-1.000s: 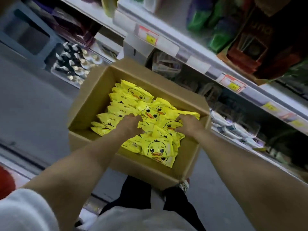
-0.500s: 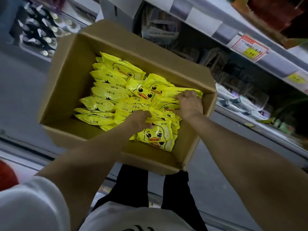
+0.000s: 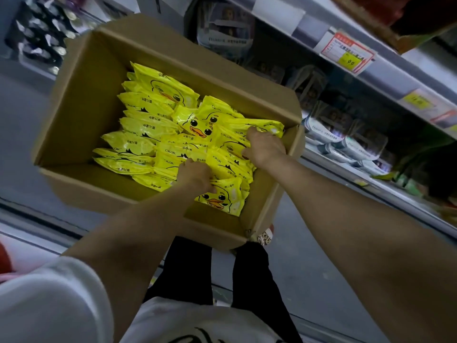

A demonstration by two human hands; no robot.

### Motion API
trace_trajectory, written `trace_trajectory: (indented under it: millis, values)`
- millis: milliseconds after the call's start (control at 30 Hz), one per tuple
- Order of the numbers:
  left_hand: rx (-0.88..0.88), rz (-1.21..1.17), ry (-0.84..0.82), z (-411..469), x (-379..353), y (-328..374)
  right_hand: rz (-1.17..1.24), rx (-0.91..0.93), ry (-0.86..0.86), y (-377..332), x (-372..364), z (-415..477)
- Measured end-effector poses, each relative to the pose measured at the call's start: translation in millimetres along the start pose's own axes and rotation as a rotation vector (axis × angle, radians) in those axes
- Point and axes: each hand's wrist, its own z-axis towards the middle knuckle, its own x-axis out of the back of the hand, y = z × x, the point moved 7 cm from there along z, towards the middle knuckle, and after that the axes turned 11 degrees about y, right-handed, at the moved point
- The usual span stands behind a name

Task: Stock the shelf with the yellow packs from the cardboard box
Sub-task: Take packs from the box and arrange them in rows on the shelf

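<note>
An open cardboard box [image 3: 81, 107] stands on the floor in front of me, by the shelf. Several yellow packs [image 3: 148, 125] with a duck face lie in it in rows and loose on top. My left hand [image 3: 196, 173] is down among the packs at the near right, with its fingers curled round a bundle of them. My right hand [image 3: 265, 147] is by the box's right wall, fingers curled over the far end of the same bundle. The fingertips of both hands are hidden in the packs.
The shelf rail [image 3: 385, 78] runs along the right above the box and carries a red and yellow price tag [image 3: 348, 55]. Clear-wrapped goods [image 3: 346, 144] lie on the lower shelf. A tray of small bottles [image 3: 42, 38] sits at the far left. My legs stand behind the box.
My left hand has moved right, towards the near right stack. My right hand has slid towards the box's right wall. The view has dropped closer to the box.
</note>
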Motion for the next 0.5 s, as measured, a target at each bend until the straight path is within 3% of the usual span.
trace_trajectory:
  millis: [133, 300, 500]
  values:
    - [-0.015, -0.015, 0.025, -15.3, 2.3, 4.6, 0.139, 0.047, 0.065, -4.0, 18.1, -17.0]
    - [0.107, -0.395, 0.062, -45.3, 17.2, -1.1, 0.416, 0.038, 0.156, 4.0, 58.5, -45.1]
    - [0.156, -0.524, 0.333, -111.1, 87.2, 29.8, 0.598, 0.083, 0.239, 44.8, 129.6, -111.0]
